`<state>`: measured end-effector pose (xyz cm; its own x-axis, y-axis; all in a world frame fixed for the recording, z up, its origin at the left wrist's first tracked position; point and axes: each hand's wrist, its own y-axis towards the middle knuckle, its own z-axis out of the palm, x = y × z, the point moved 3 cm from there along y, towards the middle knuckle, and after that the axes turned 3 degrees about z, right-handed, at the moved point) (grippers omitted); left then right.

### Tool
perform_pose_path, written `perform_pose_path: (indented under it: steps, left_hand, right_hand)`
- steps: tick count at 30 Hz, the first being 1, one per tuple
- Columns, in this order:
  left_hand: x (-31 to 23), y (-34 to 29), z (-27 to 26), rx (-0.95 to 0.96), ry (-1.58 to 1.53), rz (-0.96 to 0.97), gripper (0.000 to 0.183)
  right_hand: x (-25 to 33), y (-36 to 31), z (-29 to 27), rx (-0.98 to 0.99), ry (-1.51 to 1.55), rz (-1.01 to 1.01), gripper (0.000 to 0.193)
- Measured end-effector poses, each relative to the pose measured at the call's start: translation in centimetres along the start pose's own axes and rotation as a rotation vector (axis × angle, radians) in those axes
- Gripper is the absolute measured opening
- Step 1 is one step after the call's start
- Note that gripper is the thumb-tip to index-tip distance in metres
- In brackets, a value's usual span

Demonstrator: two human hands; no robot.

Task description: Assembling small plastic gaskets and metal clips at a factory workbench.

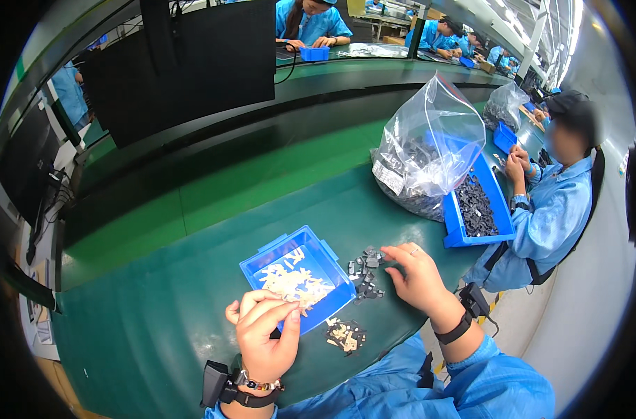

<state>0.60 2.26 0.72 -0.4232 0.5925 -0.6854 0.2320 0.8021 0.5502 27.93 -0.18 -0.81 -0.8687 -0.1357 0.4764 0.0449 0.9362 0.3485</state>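
A blue plastic bin stands on the green table and holds a loose heap of small cream-coloured strips. Over its near left edge is my left hand, thumb and forefinger brought together; whatever is between them is too small to make out. To the right of the bin lies a scattered pile of small black plastic parts. My right hand reaches to the right side of this pile, its thumb and forefinger apart. Closer to me is a little heap of mixed cream and black pieces.
A clear plastic bag full of dark parts stands at the back right. Beside it, a long blue bin holds many black parts. A co-worker in blue sits to the right. A dark panel rises at the far left.
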Motion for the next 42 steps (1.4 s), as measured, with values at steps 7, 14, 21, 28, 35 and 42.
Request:
perform_pose_path:
  steps: [7, 14, 21, 28, 35, 42]
  left_hand:
    - [0.1, 0.0, 0.2, -0.003, -0.010, -0.008, 0.005]
    - [-0.1, 0.0, 0.2, 0.015, -0.010, -0.001, 0.004]
    - [0.0, -0.1, 0.1, 0.022, -0.010, 0.019, 0.006]
    - [-0.2, -0.1, 0.0, -0.008, -0.183, 0.274, 0.032]
    - [0.2, -0.5, -0.4, -0.060, -0.295, 0.420, 0.033]
    - [-0.4, -0.4, -0.7, -0.036, -0.338, 0.343, 0.027]
  right_hand:
    - [-0.7, 0.0, 0.2, -0.008, -0.031, -0.019, 0.039]
    - [-0.4, 0.4, 0.5, 0.007, -0.092, -0.170, 0.046]
    - [-1.6, -0.5, 1.0, 0.000, 0.799, 0.306, 0.046]
    - [6.6, -1.0, 1.8, 0.472, 1.892, 0.503, 0.037]
    - [10.6, -1.6, 4.0, 0.668, 2.110, 0.654, 0.038]
    - [10.6, -1.4, 4.6, 0.603, 2.012, 0.640, 0.034]
